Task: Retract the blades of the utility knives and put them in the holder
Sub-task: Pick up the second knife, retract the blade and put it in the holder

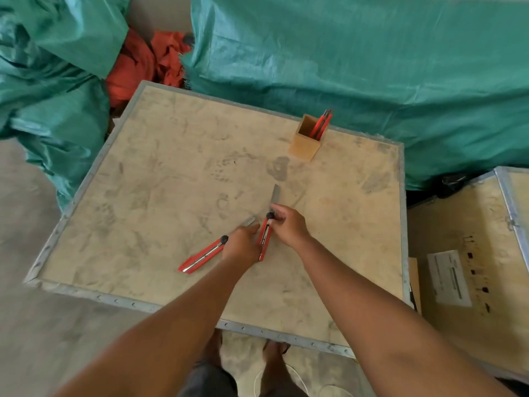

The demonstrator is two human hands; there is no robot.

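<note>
Two red utility knives lie on a dusty wooden crate top (171,173). The middle knife (265,233) points away from me with its grey blade (275,194) extended. My right hand (289,224) pinches it at the black knob, and my left hand (243,246) holds its red body. The other knife (203,255) lies to the left, its blade tip showing past my left hand. A wooden square holder (304,144) stands at the far right of the crate with red knives (322,124) upright inside.
Green tarpaulin bundles (343,67) surround the crate at the back and left, with orange cloth (140,64) between them. A second crate (472,253) bearing a white label stands at the right. My feet show below the crate's near edge.
</note>
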